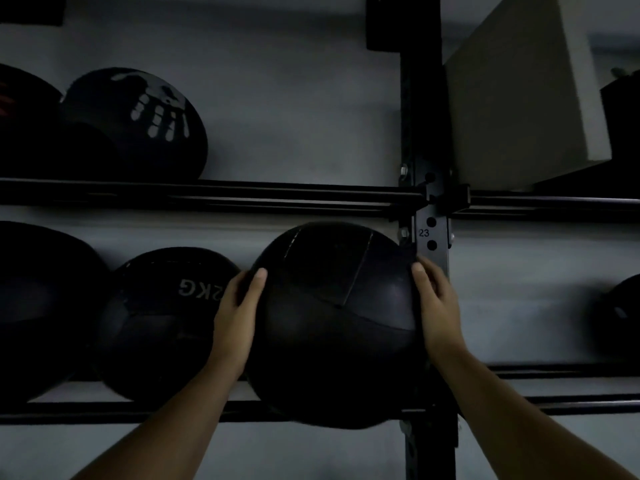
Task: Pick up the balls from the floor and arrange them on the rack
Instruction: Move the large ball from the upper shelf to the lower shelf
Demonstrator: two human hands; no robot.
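Note:
A large black medicine ball (pixel 334 323) fills the centre of the view, level with the lower rails of the black rack (pixel 242 197). My left hand (pixel 239 317) presses flat on its left side and my right hand (pixel 438 313) on its right side, so both hold it. It sits against the rack's upright post (pixel 431 237), marked 23. Immediately left of it on the same shelf rests a black ball marked KG (pixel 159 323), then another dark ball (pixel 41 306) at the left edge.
On the upper shelf lie a black ball with a white handprint (pixel 138 123) and a dark ball (pixel 20 116) at the far left. A pale foam block (pixel 519 91) stands upper right. Another dark ball (pixel 620 313) shows at the right edge. The wall behind is grey.

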